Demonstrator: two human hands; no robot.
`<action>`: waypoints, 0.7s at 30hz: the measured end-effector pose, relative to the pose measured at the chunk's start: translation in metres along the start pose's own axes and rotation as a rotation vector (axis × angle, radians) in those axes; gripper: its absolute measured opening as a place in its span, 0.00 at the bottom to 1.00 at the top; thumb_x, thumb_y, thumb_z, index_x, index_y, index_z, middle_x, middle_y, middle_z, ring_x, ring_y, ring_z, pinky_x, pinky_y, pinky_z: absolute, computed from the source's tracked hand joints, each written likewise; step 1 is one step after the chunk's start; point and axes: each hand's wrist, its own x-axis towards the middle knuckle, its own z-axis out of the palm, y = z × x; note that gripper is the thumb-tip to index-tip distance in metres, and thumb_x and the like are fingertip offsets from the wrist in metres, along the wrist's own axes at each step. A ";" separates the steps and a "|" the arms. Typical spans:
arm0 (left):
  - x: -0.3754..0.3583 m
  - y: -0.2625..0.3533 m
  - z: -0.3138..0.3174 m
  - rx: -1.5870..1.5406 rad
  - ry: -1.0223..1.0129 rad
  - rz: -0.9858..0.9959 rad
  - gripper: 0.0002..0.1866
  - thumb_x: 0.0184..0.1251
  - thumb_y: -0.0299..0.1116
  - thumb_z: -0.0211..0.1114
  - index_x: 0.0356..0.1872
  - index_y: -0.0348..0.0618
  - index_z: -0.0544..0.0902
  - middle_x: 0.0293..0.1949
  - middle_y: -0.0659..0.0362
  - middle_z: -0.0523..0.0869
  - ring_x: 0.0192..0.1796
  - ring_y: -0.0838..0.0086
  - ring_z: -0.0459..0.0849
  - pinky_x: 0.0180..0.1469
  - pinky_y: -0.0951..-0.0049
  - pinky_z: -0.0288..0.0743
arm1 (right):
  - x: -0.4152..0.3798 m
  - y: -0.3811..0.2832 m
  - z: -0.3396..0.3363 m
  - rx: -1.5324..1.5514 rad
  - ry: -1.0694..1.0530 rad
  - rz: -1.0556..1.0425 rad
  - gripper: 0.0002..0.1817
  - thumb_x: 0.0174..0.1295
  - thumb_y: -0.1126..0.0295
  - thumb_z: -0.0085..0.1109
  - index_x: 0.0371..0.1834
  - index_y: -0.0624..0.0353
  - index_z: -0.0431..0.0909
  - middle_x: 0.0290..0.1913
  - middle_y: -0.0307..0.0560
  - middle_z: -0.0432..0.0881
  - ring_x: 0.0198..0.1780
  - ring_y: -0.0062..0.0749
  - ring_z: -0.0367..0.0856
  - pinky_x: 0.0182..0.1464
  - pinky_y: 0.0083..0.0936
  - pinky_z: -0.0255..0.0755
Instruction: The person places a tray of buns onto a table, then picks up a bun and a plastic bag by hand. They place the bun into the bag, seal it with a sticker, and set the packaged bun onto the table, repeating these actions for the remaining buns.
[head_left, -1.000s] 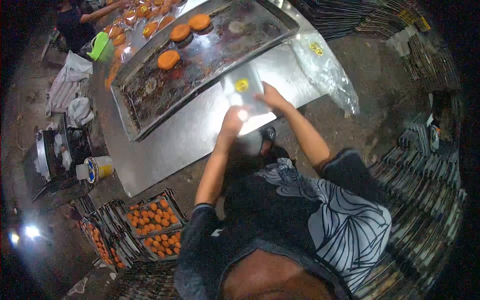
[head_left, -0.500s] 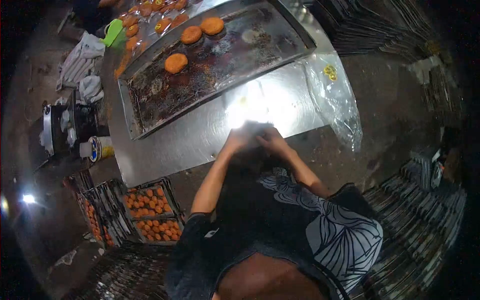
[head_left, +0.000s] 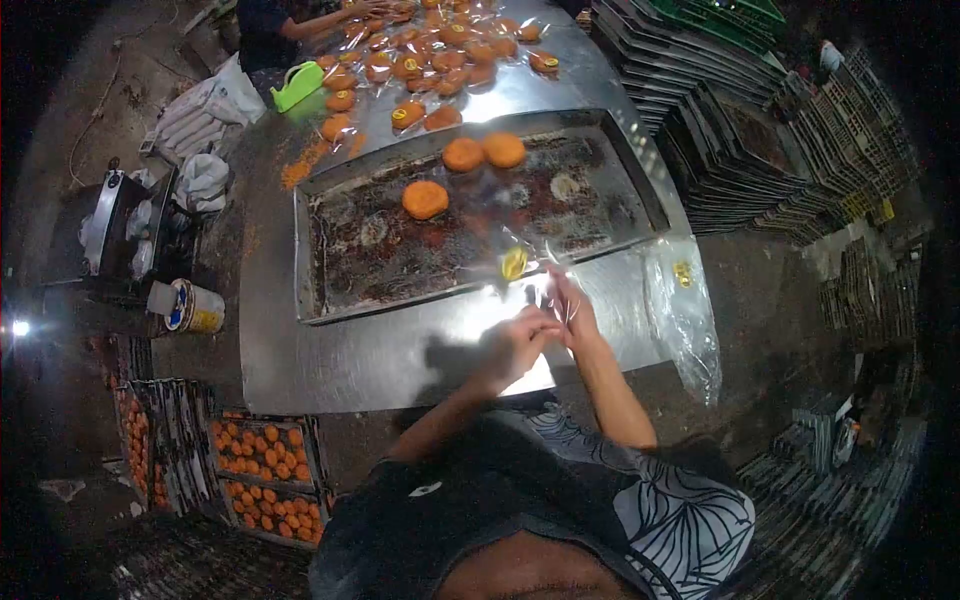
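Observation:
A clear plastic bag with a yellow label is held up over the near rim of the baking tray. My right hand is closed on its right side. Close beside it, my left hand is closed at the bag's lower edge, slightly blurred. I cannot make out anything inside the bag. In the dark, stained baking tray lie three round orange-brown buns: one on the left and two touching near the back.
More clear bags with yellow labels lie at the table's right edge. Bagged buns cover the far end, near another person's hand and a green tape dispenser. Racks of buns stand at lower left, stacked trays at right.
My hands have come forward from the table's near edge toward the tray, and the labelled bag now shows in them. The view has tilted up, revealing more of the far table.

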 end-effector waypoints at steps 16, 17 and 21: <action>-0.086 -0.105 -0.271 -1.076 1.324 -0.122 0.16 0.60 0.39 0.55 0.44 0.42 0.65 0.43 0.57 0.70 0.46 0.67 0.71 0.49 0.59 0.70 | 0.261 0.106 0.134 -1.893 0.053 -0.709 0.36 0.47 0.48 0.55 0.56 0.58 0.62 0.55 0.63 0.62 0.57 0.60 0.57 0.56 0.46 0.54; -0.090 -0.101 -0.282 -1.128 1.402 -0.121 0.18 0.60 0.39 0.55 0.45 0.41 0.63 0.45 0.56 0.68 0.48 0.67 0.70 0.51 0.57 0.68 | 0.261 0.110 0.137 -1.752 0.102 -0.620 0.32 0.48 0.50 0.55 0.54 0.58 0.65 0.53 0.62 0.65 0.56 0.58 0.60 0.56 0.44 0.55; -0.079 -0.125 -0.265 -1.038 1.302 0.091 0.18 0.62 0.43 0.50 0.46 0.41 0.63 0.44 0.55 0.69 0.49 0.64 0.70 0.54 0.58 0.67 | 0.095 0.109 0.195 -1.308 -0.330 -1.085 0.34 0.37 0.66 0.66 0.53 0.52 0.67 0.50 0.54 0.69 0.50 0.48 0.66 0.52 0.40 0.61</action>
